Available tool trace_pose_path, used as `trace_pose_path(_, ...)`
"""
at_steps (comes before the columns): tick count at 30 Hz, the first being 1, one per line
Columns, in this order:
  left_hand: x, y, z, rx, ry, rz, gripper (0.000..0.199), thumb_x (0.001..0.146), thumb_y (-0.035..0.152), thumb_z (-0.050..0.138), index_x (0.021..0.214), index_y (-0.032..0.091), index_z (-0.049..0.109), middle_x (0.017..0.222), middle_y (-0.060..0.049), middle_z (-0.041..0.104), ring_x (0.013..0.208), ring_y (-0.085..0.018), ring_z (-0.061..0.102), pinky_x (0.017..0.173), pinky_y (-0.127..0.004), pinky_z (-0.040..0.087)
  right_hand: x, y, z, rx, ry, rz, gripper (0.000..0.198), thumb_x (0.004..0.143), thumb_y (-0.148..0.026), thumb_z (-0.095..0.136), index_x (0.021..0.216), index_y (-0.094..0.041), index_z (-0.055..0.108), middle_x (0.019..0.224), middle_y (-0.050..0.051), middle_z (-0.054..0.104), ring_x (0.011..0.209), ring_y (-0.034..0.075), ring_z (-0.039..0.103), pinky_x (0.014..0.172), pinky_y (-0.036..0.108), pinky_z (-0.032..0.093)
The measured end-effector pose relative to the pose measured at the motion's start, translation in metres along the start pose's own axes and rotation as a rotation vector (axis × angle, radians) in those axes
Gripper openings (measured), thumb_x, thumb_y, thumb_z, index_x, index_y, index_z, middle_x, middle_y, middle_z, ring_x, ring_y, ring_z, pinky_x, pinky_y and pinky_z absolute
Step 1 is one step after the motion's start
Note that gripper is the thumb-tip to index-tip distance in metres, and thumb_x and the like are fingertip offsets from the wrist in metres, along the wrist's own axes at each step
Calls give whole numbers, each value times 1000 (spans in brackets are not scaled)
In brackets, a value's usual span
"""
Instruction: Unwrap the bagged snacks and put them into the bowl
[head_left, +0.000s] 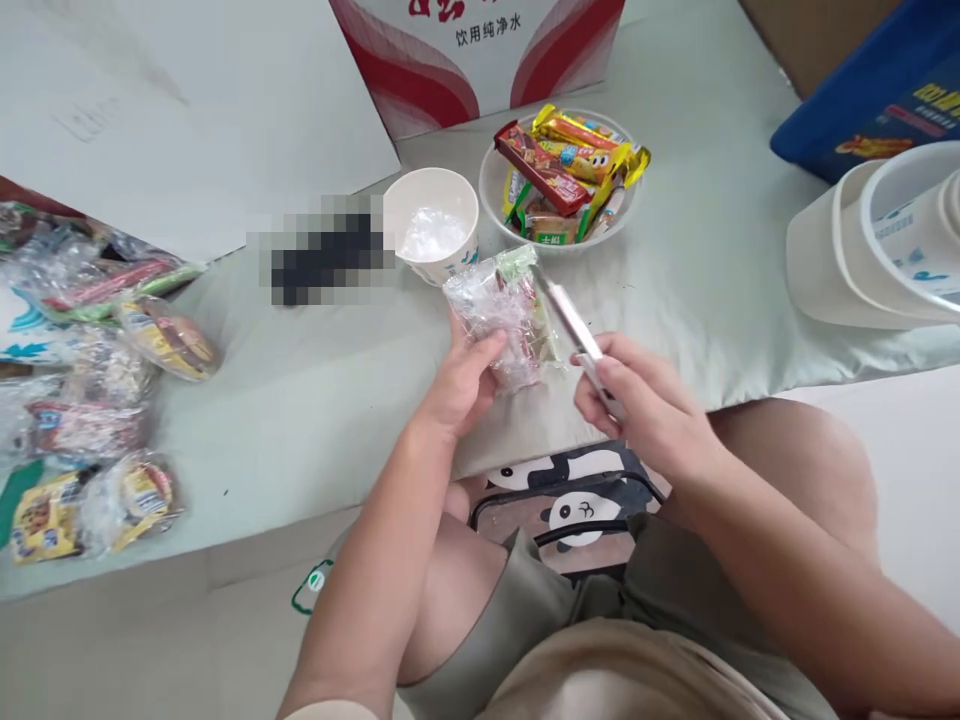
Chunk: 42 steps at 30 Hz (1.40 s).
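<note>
A clear, crinkled plastic-wrapped snack packet (pixel 501 318) is held up by my left hand (pixel 469 375), its thumb pressed across the front. Through the film, green and red printing shows, but the contents are hard to make out. My right hand (pixel 637 390) grips a utility knife (pixel 577 330) with a pale metallic body. The knife's tip points up and left, by the packet's upper right edge; whether it touches the film I cannot tell. Just behind the packet stands a white paper cup (pixel 431 220) with crumpled clear plastic inside.
Behind is a bowl (pixel 562 235) of colourful wrapped snack bars. Several wrapped snacks (pixel 90 420) lie at left. White tubs (pixel 840 250) and a blue bag (pixel 862 100) stand at right. A white box (pixel 187 110) and a red-and-white carton (pixel 487 70) line the back of the cloth-covered table (pixel 300 420).
</note>
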<state>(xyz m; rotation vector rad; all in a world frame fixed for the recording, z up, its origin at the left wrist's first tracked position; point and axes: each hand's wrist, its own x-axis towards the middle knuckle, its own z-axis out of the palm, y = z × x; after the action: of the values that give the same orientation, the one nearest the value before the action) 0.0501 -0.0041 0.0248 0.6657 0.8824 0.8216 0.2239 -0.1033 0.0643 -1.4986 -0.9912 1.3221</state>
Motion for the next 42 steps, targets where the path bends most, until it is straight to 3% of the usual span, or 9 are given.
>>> trace_pose_path(6,-10,7,1,-52,6,64,60,74,52,80,127,33,57,129,-4,73,131,-31,65,98,-44,59,7,3,23,-83,-157,134,33,98,-52,48,92,-20,57,63,-4,57,45,7,39,45,24,28)
trace_pose_path(12,-13,12,-10,-132,35,153,49,78,47,76,119,30,54,130,-5,69,129,-28,65,101,-43,55,-34,30,7,-269,-188,299,45,98,-60,49,82,-19,59,62,0,57,47,10,45,47,26,34)
trace_pose_path(19,-8,5,-33,431,362,444,58,78,27,75,128,27,46,142,-10,57,136,-28,55,111,-40,47,-3,44,-63,-1029,367,-194,14,93,-36,61,89,-27,71,87,10,69,77,26,63,67,39,45)
trace_pose_path(24,-7,18,-51,956,374,539,61,73,22,81,128,28,57,138,-9,60,133,-30,55,116,-45,41,29,51,-90,-1294,562,-394,29,90,-32,66,116,-23,76,108,20,69,103,38,64,91,54,49)
trace_pose_path(26,-8,21,-51,1050,396,495,49,72,24,83,117,26,65,123,-8,63,120,-30,61,110,-45,46,29,48,-78,-1232,534,-488,35,91,-36,65,123,-22,73,113,21,68,109,39,65,97,56,49)
trace_pose_path(31,-10,22,-43,1196,394,481,7,77,23,76,81,22,70,97,-5,60,92,-23,62,96,-41,50,28,38,-11,-982,126,-738,47,92,-41,67,135,-22,61,129,16,67,120,34,64,98,49,51)
trace_pose_path(34,-12,21,-40,1133,346,508,6,80,19,72,76,23,69,96,-5,61,87,-20,60,84,-36,50,30,40,15,-958,27,-828,25,96,-29,64,120,-24,67,115,10,73,112,27,67,93,42,47)
trace_pose_path(37,-12,22,-42,1026,366,540,9,82,19,70,74,23,67,95,-4,63,88,-19,60,80,-32,49,27,47,20,-972,8,-906,17,99,-16,58,94,-26,70,91,2,74,96,20,67,87,38,41)
trace_pose_path(42,-9,25,-46,734,403,497,11,84,22,69,74,22,65,77,0,62,74,-14,57,66,-26,45,16,55,6,-979,28,-974,20,96,-12,61,89,-28,70,89,1,73,97,19,66,82,38,38)
